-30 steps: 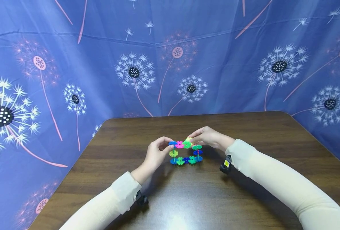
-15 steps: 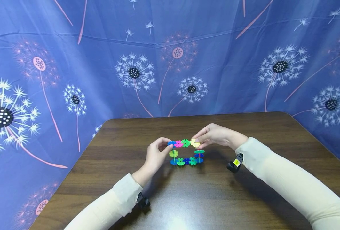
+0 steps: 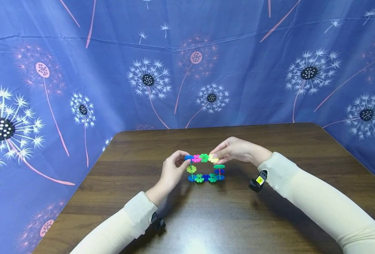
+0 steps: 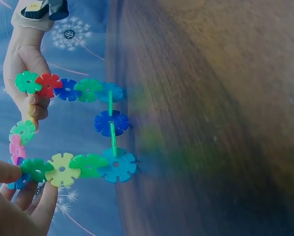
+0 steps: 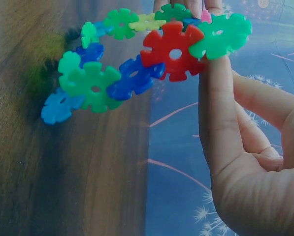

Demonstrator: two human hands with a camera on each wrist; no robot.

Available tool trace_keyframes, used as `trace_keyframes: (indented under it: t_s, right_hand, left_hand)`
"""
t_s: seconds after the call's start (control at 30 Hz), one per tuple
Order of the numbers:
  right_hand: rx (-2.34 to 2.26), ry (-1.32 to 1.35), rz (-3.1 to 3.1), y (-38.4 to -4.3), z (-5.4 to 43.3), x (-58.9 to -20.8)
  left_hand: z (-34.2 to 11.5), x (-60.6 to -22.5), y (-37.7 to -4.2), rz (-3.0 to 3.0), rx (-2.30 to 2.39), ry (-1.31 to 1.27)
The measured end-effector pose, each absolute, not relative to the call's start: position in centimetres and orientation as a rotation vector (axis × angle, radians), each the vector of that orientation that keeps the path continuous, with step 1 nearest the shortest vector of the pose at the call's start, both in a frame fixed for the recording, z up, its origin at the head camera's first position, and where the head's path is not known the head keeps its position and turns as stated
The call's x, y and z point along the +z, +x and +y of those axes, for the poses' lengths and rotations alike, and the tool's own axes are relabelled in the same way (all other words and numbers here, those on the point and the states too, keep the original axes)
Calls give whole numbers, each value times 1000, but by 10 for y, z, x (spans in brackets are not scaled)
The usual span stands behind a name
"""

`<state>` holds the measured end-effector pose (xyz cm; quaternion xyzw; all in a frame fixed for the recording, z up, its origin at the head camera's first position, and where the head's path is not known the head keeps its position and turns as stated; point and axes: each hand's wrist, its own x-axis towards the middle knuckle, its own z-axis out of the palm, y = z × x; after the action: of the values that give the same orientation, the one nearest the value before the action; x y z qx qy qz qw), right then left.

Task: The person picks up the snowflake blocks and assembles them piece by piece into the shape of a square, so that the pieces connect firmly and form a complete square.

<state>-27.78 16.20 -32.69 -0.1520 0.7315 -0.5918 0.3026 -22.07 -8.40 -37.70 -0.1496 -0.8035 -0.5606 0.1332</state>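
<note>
Toothed plastic building discs are linked into an upright ring-like frame between both hands. At its upper left corner my left hand (image 3: 171,171) pinches the blue disc (image 3: 188,158) between thumb and fingers. Along the top row follow a pink disc (image 3: 196,158), a green disc (image 3: 204,157) and a pale yellow disc (image 3: 212,158). My right hand (image 3: 239,151) pinches that yellow disc from the right. Just beneath its fingers, the right column ends in a green disc (image 5: 221,36) joined to a red disc (image 5: 174,51). Fingers hide part of the yellow disc.
The frame's bottom row, with a green disc (image 3: 199,178) in it, is low over the brown wooden table (image 3: 193,215). A blue dandelion-print cloth (image 3: 250,88) hangs behind the table's far edge. Each wrist carries a small black camera (image 3: 258,181).
My right hand moved right, bringing the yellow disc out from behind the green one into the top row, then eased slightly back left. My left hand stays nearly still, holding the blue disc.
</note>
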Motion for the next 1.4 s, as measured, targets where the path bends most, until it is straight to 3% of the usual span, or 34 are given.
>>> trace_keyframes:
  t_s: [0.23, 1.4]
  right_hand:
    - [-1592, -388, 1918, -276, 160, -327]
    - [-1601, -352, 1975, -268, 152, -320]
  left_hand:
    - [-78, -371, -220, -2466, -1666, -585]
    - [-61, -356, -235, -2624, -1513, -680]
